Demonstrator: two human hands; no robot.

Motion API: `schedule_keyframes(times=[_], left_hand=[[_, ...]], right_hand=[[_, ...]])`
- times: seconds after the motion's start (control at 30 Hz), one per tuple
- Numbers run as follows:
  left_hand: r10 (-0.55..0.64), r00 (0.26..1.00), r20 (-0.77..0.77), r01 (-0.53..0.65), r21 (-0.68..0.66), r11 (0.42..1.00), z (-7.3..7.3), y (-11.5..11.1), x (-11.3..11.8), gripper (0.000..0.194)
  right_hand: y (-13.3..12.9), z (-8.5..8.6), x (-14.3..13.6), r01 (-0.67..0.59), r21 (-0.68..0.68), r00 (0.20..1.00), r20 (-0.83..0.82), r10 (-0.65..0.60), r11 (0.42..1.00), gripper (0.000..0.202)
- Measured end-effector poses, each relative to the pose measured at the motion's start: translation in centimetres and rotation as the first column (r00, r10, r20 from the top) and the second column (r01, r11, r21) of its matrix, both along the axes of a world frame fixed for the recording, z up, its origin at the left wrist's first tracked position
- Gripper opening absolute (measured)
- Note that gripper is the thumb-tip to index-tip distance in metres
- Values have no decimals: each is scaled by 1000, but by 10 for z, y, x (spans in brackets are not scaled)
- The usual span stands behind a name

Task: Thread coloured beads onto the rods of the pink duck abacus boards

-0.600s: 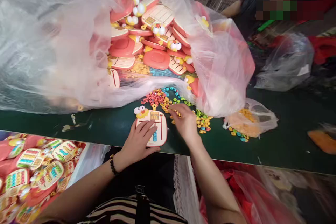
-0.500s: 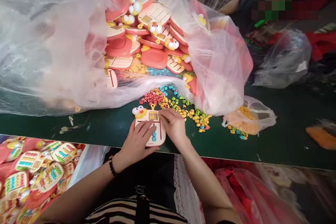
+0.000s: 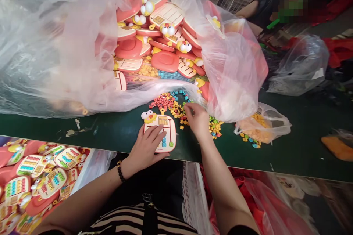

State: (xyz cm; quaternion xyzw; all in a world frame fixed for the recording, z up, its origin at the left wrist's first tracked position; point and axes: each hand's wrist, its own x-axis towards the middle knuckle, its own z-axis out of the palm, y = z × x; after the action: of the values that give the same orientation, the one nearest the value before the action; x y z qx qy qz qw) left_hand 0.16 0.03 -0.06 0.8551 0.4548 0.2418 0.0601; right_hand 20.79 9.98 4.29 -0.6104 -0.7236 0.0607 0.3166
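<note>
Left hand (image 3: 147,141) flat on a toy board (image 3: 173,130), right hand (image 3: 200,121) over loose pieces, at a green table (image 3: 234,159).

The left hand's fingers stretch across the board, thumb at its near edge; the board lies on the table beneath them, its big-eyed yellow head (image 3: 149,116) just beyond the fingertips. Right of those fingers, blue pieces (image 3: 164,142) and one green piece (image 3: 171,144) sit on the board. The right hand is curled, thumb and forefinger close together (whether they pinch a piece, I cannot tell), with yellow pieces (image 3: 176,110) just left of it and red pieces (image 3: 162,102) farther left. Beyond both hands, a large plastic bag (image 3: 63,44) gapes over piled red-backed boards (image 3: 165,61); a smaller bag (image 3: 280,125) lies right of the right hand.
</note>
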Motion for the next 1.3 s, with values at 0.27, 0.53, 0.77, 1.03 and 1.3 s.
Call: schedule_keyframes(times=[0.27,0.53,0.77,1.03,1.3], left_hand=[[14,1000,27,-14,-3,1000,-1,0,0,58],[5,1000,23,-4,-17,1000,-2,1,-2,57],[3,1000,6,-3,3,1000,0,0,-1,56],[7,1000,24,-7,-1,1000,-2,0,-2,54],[-4,999,37,4,-22,1000,-1,1,-2,58]], right_hand=[[48,-2,-3,4,-200,998,-68,-18,980,7],[-25,-31,-29,-221,-78,934,-303,188,972,14],[-25,-18,-14,-389,-113,910,-199,362,914,15],[36,0,21,-11,-158,996,81,24,987,7],[21,-10,3,-97,-145,964,-261,57,985,15]])
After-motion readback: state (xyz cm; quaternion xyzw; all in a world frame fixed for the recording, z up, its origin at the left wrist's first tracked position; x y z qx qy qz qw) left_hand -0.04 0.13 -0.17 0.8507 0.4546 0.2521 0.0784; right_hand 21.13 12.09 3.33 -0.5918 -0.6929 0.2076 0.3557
